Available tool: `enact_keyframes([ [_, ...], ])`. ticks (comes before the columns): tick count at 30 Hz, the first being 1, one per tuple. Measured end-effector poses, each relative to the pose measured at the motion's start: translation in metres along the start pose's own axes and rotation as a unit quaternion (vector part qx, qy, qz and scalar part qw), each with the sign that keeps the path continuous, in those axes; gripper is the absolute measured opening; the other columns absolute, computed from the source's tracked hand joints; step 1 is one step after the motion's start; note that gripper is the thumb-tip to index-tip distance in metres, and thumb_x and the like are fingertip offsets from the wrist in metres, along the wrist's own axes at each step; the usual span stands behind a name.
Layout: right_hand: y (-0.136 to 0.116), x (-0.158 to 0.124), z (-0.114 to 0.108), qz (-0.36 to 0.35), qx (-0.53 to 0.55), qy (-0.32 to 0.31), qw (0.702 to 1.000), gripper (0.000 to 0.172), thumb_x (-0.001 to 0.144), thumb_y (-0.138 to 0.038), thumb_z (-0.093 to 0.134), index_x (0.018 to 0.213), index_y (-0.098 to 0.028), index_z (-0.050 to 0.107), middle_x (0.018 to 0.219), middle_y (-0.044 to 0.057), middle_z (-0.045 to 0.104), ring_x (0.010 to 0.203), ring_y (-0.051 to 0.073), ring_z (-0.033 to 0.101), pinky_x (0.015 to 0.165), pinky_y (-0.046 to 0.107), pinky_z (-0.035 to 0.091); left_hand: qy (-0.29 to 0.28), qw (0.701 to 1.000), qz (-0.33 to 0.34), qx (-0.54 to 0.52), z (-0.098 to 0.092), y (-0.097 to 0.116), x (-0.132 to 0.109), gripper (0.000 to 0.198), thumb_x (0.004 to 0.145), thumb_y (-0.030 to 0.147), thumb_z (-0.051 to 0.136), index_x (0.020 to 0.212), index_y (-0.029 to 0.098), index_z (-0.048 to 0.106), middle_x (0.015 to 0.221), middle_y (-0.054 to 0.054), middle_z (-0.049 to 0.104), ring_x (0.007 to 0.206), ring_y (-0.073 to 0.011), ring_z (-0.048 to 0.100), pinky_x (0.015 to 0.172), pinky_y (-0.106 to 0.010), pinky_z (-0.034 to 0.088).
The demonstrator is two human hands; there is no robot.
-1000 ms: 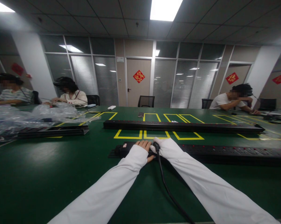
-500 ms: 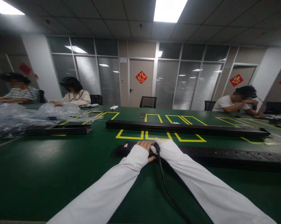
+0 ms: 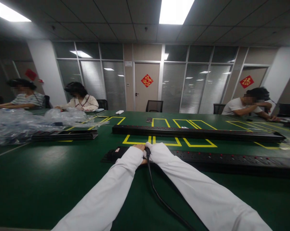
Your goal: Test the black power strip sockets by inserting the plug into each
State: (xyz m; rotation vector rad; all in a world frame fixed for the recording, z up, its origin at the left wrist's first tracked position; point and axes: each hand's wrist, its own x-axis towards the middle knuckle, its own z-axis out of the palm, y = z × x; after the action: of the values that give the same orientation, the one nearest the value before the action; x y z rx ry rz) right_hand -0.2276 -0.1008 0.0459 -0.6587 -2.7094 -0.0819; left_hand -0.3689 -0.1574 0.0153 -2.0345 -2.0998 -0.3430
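A long black power strip lies across the green table in front of me. My left hand rests on its left end, fingers over the top and thumb on the near side, mostly hidden by my white sleeve. My right hand sits just to the right, fully covered by white cloth, so its fingers do not show. Between the two hands a black plug stands on the strip. Its black cable runs back toward me across the table.
A second long power strip lies farther back over yellow floor-tape boxes. A shorter strip and crumpled clear plastic bags are at the left. Three seated people work at the far edge.
Both hands and the plug have shifted a little left along the strip. More of my left hand is now hidden by the sleeve. The view has turned slightly.
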Motion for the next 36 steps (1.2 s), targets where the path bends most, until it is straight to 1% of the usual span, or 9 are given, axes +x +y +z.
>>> enact_keyframes([
  [4,0.005,0.004,-0.001,0.022,0.005,-0.008,1.000,0.030,0.080,-0.045,0.050,0.099,-0.023,0.058,0.070,0.000,0.061,0.060,0.013,0.053,0.054,0.022,0.031,0.004,1.000,0.000,-0.010,0.002,0.001,0.001,0.048,0.067,0.050,0.060,0.099,0.015,0.056,0.095,-0.013,0.065,0.088,-0.0290,0.061,0.077,-0.040,0.047],
  [7,0.010,0.010,0.002,0.028,0.032,-0.031,0.999,0.031,0.076,-0.046,0.053,0.098,-0.025,0.059,0.064,-0.002,0.058,0.053,0.012,0.048,0.051,0.022,0.029,0.020,1.000,0.001,-0.024,0.005,0.000,0.002,0.050,0.067,0.052,0.060,0.101,0.016,0.055,0.097,-0.013,0.065,0.090,-0.0285,0.061,0.078,-0.040,0.047],
  [15,0.015,0.012,0.005,0.026,0.076,-0.006,0.997,0.021,0.076,-0.041,0.055,0.087,-0.024,0.059,0.059,-0.003,0.054,0.053,0.011,0.047,0.050,0.021,0.030,0.020,0.999,-0.003,-0.048,0.011,-0.003,0.004,0.058,0.064,0.057,0.061,0.107,0.019,0.054,0.105,-0.011,0.064,0.097,-0.0282,0.059,0.080,-0.040,0.047],
  [20,0.021,0.011,0.008,0.040,0.117,0.021,0.992,0.031,0.074,-0.051,0.054,0.090,-0.026,0.059,0.061,-0.003,0.054,0.056,0.011,0.049,0.052,0.020,0.034,-0.003,0.999,-0.005,-0.051,0.007,-0.003,0.006,0.055,0.062,0.059,0.061,0.103,0.022,0.056,0.101,-0.009,0.065,0.092,-0.0288,0.060,0.077,-0.041,0.048],
  [23,0.036,0.012,0.010,0.068,0.211,0.067,0.973,0.035,0.083,-0.054,0.041,0.089,-0.024,0.058,0.064,-0.003,0.055,0.059,0.011,0.049,0.054,0.019,0.036,0.009,0.999,0.005,-0.032,0.005,0.000,0.003,0.057,0.066,0.062,0.058,0.104,0.019,0.055,0.102,-0.011,0.063,0.094,-0.0292,0.058,0.081,-0.042,0.046],
  [25,0.050,0.011,0.009,0.097,0.243,0.069,0.963,0.040,0.085,-0.056,0.037,0.084,-0.022,0.058,0.064,-0.002,0.055,0.059,0.011,0.049,0.053,0.019,0.036,0.025,1.000,0.011,-0.012,0.005,0.002,0.001,0.059,0.068,0.064,0.055,0.104,0.016,0.055,0.101,-0.013,0.062,0.093,-0.0295,0.057,0.082,-0.041,0.045],
  [30,0.075,0.002,0.003,0.142,0.176,0.051,0.973,0.039,0.081,-0.058,0.042,0.079,-0.023,0.059,0.059,-0.003,0.056,0.057,0.012,0.051,0.051,0.020,0.035,0.021,1.000,0.012,0.009,0.009,0.003,0.000,0.064,0.069,0.065,0.053,0.108,0.015,0.054,0.103,-0.013,0.061,0.096,-0.0306,0.056,0.084,-0.041,0.043],
  [33,0.073,-0.006,0.001,0.135,0.137,0.036,0.981,0.037,0.082,-0.058,0.043,0.079,-0.025,0.059,0.059,-0.003,0.057,0.056,0.012,0.052,0.051,0.020,0.034,0.036,0.999,0.029,0.018,0.010,0.002,-0.001,0.061,0.075,0.065,0.046,0.111,0.016,0.053,0.104,-0.012,0.060,0.098,-0.0302,0.055,0.085,-0.041,0.041],
  [36,0.064,-0.011,-0.003,0.102,0.108,0.031,0.988,0.034,0.083,-0.056,0.042,0.083,-0.026,0.060,0.061,-0.003,0.059,0.058,0.012,0.053,0.052,0.020,0.033,0.042,0.998,0.034,0.023,0.010,0.003,-0.001,0.062,0.075,0.065,0.045,0.113,0.016,0.053,0.106,-0.013,0.060,0.098,-0.0300,0.055,0.086,-0.041,0.041],
])
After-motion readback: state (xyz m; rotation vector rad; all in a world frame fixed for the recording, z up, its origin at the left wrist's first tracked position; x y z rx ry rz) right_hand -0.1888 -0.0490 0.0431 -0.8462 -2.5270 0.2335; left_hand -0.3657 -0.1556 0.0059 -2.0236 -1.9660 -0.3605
